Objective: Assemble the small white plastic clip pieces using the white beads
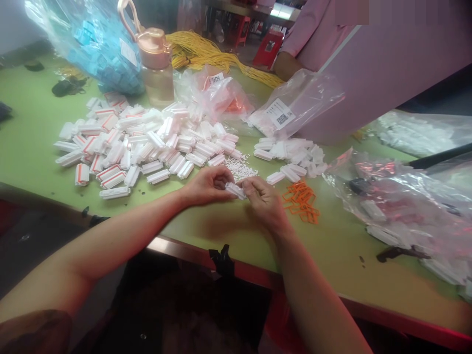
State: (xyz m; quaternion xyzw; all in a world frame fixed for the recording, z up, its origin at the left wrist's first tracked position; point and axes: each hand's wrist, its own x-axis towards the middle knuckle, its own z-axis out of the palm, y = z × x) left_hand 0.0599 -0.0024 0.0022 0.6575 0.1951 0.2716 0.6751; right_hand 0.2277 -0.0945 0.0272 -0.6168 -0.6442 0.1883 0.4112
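Between my two hands, a small white plastic housing [235,190] is held just above the green table [228,236]. My left hand [210,184] is closed on its left end. The fingers of my right hand [262,196] pinch its right end; whether a smaller part is also in them I cannot make out. Right behind the hands lies a scatter of tiny white pieces [241,168]. Orange rectangular frames [301,200] lie in a small heap beside my right hand. A large pile of white housings [147,142], some with orange edges, spreads to the left.
More white pieces [295,155] lie behind the orange frames. Plastic bags [387,196] of parts fill the right side. At the back stand a bottle [157,64], a bag of blue parts [105,59] and yellow cables [206,49]. Another person's arm [291,61] rests across the table.
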